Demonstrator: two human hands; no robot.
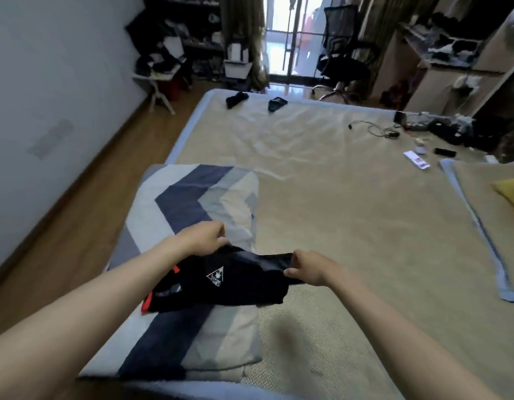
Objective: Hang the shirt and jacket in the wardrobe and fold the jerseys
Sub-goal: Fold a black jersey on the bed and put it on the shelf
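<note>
Two hands work a black jersey over the striped quilt on the bed: left hand and right hand each pinching its upper edge.

A: How do the arms lie?
B: Both bare forearms reach forward from the lower corners and converge toward the centre, the left from lower left, the right from lower right.

A: The left hand?
B: Back of the hand up, wrist bent slightly, fingers curled and pinching the far edge of the jersey.

A: The right hand?
B: Lower and nearer, knuckles up, thumb pointing left, fingers curled round the jersey's right end. The hands are apart, the cloth spanning between them.
</note>
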